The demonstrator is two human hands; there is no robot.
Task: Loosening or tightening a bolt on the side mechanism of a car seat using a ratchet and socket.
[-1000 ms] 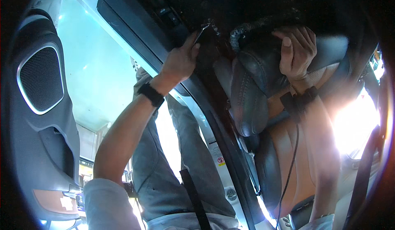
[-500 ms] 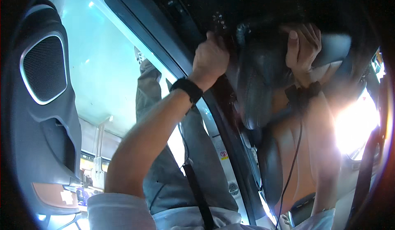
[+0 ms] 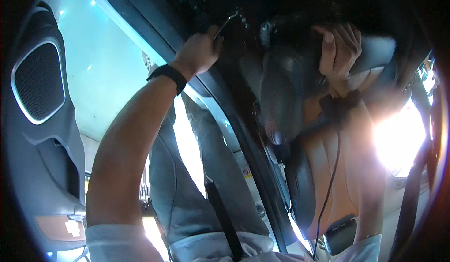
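Note:
My left hand (image 3: 199, 51) is closed around a thin, shiny metal tool (image 3: 226, 25), whose exact kind I cannot make out. The tool's far end reaches some bright, speckled spots on a dark panel (image 3: 253, 41) in deep shadow. Further right, my right hand (image 3: 341, 51) is raised with its fingers bent over and the thumb alongside, up against the dark area. What those fingers grip, if anything, is lost in shadow. Each wrist wears a black band, and a thin cable (image 3: 332, 187) runs down from the right one.
At left stands a vehicle door (image 3: 33, 168) with a speaker grille (image 3: 41, 81). The dark door sill (image 3: 253, 177) crosses the middle diagonally. A brown and black seat (image 3: 328, 182) lies below my right arm. Strong light comes through a window (image 3: 401, 138) at right.
My left hand has moved left and slightly up, and the metal tool now shows clearly beyond its fingers. My right hand has stayed nearly in place.

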